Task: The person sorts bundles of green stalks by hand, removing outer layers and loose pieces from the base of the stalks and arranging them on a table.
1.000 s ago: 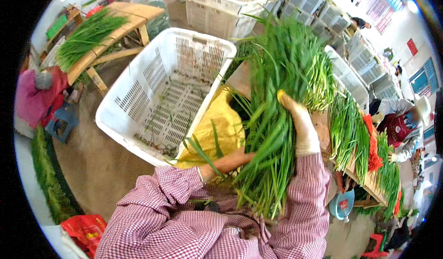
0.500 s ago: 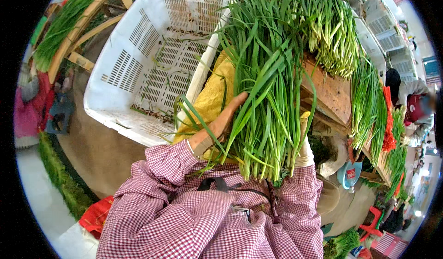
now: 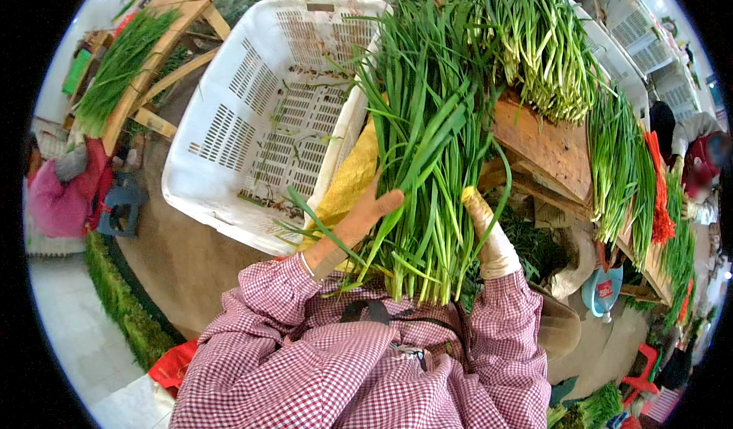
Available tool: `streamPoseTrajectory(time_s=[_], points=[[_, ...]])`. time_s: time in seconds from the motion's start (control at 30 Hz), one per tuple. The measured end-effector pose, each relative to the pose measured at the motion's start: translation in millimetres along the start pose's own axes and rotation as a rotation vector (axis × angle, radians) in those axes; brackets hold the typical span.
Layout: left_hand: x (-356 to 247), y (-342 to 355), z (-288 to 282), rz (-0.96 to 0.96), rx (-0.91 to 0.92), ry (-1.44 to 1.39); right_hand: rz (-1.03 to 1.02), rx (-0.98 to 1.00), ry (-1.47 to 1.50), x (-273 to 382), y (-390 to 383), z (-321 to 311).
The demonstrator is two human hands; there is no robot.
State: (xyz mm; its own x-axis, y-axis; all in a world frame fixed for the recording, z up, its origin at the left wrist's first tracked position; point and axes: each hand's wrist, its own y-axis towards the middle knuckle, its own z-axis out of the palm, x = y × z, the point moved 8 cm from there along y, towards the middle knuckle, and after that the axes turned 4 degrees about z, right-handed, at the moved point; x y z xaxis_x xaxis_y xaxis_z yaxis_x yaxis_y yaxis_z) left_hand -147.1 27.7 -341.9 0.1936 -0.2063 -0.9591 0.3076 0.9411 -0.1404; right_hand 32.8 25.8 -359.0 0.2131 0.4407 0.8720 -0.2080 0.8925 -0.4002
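Observation:
A thick bundle of garlic chives (image 3: 427,200) lies in front of me, its pale cut ends towards my body and its leaves spreading away. From the left side my left hand (image 3: 365,219) holds the bundle, thumb over the leaves and fingers hidden beneath. My right hand (image 3: 490,234), in a white covering with a yellowish thumb tip, presses the bundle from the right; its other fingers are hidden behind the leaves. Some loose blades cross my left wrist. Under the bundle's left edge shows yellow woven cloth (image 3: 347,188).
A white slatted crate (image 3: 200,188) with leaf scraps stands at the left. More garlic chives (image 3: 538,62) lie beyond a wooden board (image 3: 538,150) on the right. Another person (image 3: 699,169) works at the far right; a pink-clad person (image 3: 61,200) is at the far left.
My left hand has slid nearer to me along the bundle. My right hand has moved inward to the left, its thumb showing more. The whole view has shifted slightly.

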Motion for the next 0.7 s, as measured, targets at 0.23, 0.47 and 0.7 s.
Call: streamPoseTrajectory(time_s=[0.23,0.47,0.7], points=[[-6.6,5.3,15.6,0.036,0.142,0.065,0.037,0.196,-0.346,16.2,-9.1,44.0],[-5.5,-12.0,-13.2,-0.088,-0.036,-0.165,0.068,-0.095,-0.026,19.4,-26.5,13.0],[37.4,-12.0,-17.9,-0.211,-0.025,-0.061,0.129,-0.139,0.277,-47.7,-40.8,-0.5]])
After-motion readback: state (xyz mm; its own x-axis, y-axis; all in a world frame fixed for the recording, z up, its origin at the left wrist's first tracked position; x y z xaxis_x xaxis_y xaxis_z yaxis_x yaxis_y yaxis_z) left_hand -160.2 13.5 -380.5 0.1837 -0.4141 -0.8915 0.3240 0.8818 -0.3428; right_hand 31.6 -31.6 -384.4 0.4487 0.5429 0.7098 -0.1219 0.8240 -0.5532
